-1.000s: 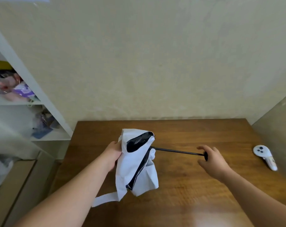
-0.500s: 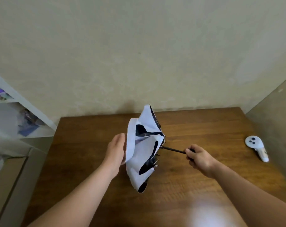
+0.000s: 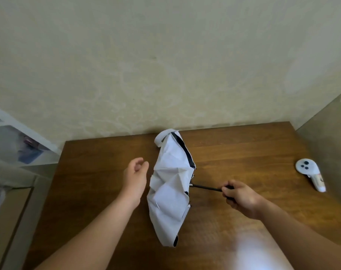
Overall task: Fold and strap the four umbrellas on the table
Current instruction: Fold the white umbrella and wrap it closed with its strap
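1. Far left, a white shelf unit [image 3: 13, 145] stands against the wall with blurred coloured things on its boards; I cannot make out what they are.
2. The brown wooden table [image 3: 99, 172] fills the lower middle of the room, its far edge against the pale wall [image 3: 165, 65]; a bright patch of light lies on the wood near its front edge.
3. The left hand [image 3: 135, 176] hangs over the table just left of the umbrella, not touching it; its fingers are loosely curled around nothing — released, palm turned toward the cloth.
4. The umbrella [image 3: 170, 188] is over the middle of the table, its white canopy half collapsed and crumpled, running from near the table's far edge down toward the front; a black lining shows along its right rim and at its lower tip; a white strap [image 3: 159, 140] loops out at the far end.
5. A thin black shaft [image 3: 205, 187] comes out of the canopy's right side and runs to the right hand.
6. The right hand [image 3: 240, 198] is clenched around the shaft's end, fingers wrapped over a dark handle that is mostly hidden.
7. Far right, a white handheld controller [image 3: 310, 175] with dark buttons lies on the table, well apart from the umbrella — close to the side wall.
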Available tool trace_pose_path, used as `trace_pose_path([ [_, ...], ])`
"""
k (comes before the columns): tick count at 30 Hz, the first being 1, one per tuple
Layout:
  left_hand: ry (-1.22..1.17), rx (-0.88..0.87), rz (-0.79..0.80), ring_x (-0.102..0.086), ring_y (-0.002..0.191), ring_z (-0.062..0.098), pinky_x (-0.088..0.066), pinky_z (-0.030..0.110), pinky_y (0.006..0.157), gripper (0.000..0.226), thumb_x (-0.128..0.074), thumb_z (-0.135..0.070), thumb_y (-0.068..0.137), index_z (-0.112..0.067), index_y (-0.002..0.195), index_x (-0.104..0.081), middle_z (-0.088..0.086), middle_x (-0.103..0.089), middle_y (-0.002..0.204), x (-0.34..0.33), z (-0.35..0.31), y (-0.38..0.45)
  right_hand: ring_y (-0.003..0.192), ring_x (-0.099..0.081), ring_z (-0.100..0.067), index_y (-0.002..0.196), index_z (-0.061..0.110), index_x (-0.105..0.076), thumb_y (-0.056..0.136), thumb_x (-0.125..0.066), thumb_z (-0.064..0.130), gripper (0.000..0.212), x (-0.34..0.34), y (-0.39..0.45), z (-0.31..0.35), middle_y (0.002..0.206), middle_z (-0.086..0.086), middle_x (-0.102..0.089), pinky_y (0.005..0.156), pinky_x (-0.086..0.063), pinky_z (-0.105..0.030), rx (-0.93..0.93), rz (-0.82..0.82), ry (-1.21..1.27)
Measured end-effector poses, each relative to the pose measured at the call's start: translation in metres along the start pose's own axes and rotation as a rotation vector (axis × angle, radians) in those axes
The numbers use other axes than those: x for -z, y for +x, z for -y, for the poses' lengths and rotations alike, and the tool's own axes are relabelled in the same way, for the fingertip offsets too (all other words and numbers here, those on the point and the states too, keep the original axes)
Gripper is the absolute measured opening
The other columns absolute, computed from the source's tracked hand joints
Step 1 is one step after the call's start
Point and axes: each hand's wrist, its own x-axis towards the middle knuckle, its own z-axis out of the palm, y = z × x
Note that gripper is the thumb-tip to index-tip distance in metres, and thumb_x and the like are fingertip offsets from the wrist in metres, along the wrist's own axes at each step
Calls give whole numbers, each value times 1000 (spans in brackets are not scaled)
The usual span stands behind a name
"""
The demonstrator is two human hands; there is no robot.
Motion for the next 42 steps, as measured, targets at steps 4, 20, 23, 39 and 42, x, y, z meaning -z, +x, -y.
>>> trace_pose_path([
  [4, 70, -13, 147, -50, 122, 11, -41, 34, 99, 41, -54, -44, 107, -31, 145, -53, -9, -54, 142, -1, -19, 24, 55, -40, -18, 111, 6, -63, 108, -52, 10, 12, 12, -7, -5, 80, -11, -46, 51, -27, -29, -109, 95, 92],
  [20, -197, 289, 624, -70, 120, 26, -48, 52, 111, 41, -60, -54, 101, -36, 137, -61, 2, -74, 129, -7, -7, 6, 38, -25, -11, 105, 21, -52, 96, -55, 24, 10, 20, -6, 37, 70, -9, -45, 40, -16, -21, -106, 74, 648],
  [23, -98, 454, 629, -72, 106, 25, -57, 43, 91, 38, -66, -54, 99, -36, 132, -63, 2, -78, 115, -11, -1, 5, 51, -36, -16, 105, 22, -55, 106, -53, 17, 5, 15, 11, 37, 82, -11, -47, 48, -26, -25, -33, -38, 536],
  [39, -432, 739, 579, -68, 123, 33, -52, 58, 107, 49, -68, -49, 97, -35, 142, -55, 8, -73, 130, -26, 85, -30, 89, -66, -32, 120, 13, -59, 108, -55, 35, 25, -2, 40, -35, 113, -19, -64, 67, -59, -40, -209, -277, -103],
  [42, -446, 777, 557, -66, 123, 37, -53, 54, 106, 48, -75, -40, 94, -29, 138, -62, 14, -75, 124, -36, 76, -34, 50, -50, -23, 99, 1, -64, 105, -50, 51, 52, -7, 35, -30, 72, -16, -61, 45, -37, -29, -339, -115, -265],
])
